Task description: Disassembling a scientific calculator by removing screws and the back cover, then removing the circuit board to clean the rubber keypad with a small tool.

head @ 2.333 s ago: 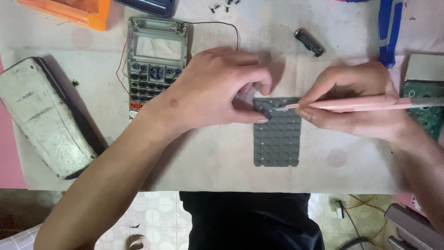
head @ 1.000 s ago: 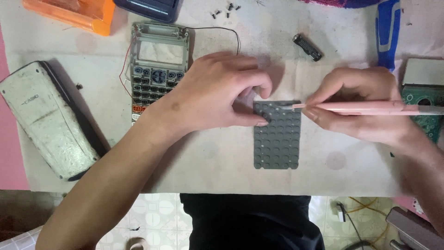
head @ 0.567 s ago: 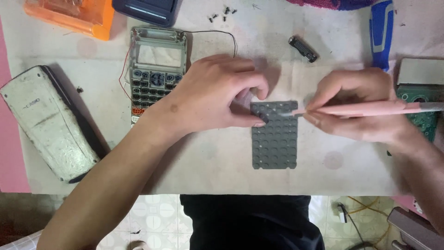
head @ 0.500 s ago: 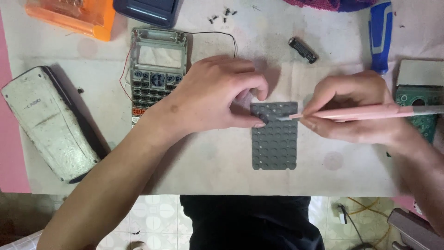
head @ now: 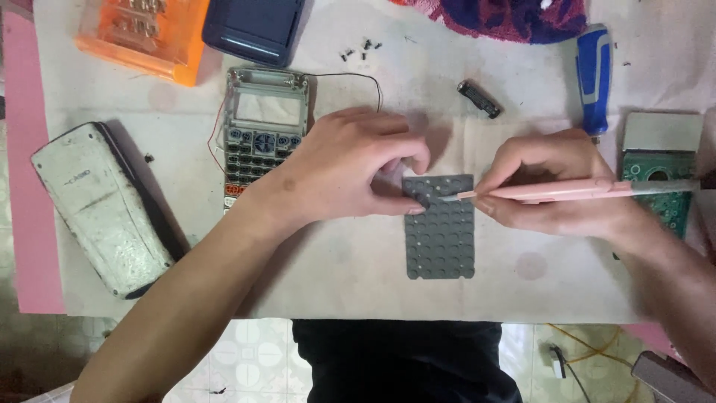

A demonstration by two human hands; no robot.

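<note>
A grey rubber keypad membrane [head: 441, 237] lies flat on the white cloth in the middle of the table. My left hand [head: 350, 175] presses its fingertips onto the membrane's upper left corner. My right hand [head: 556, 186] grips a pink pen-shaped tool [head: 567, 191] lying almost level, its tip touching the top edge of the membrane beside my left fingertips. An opened calculator front [head: 261, 134] with its keys and thin wires lies to the left of my left hand.
A worn white calculator back cover [head: 101, 209] lies at the left. An orange box [head: 145, 33] and a dark case [head: 253, 26] stand at the back. Loose screws [head: 359, 51], a small black part [head: 479, 98], a blue-handled tool [head: 594, 75] and a green circuit board [head: 660, 186] lie right.
Both hands stay on the membrane. The pink tool's tip has shifted slightly along the membrane's top edge toward my left fingertips.
</note>
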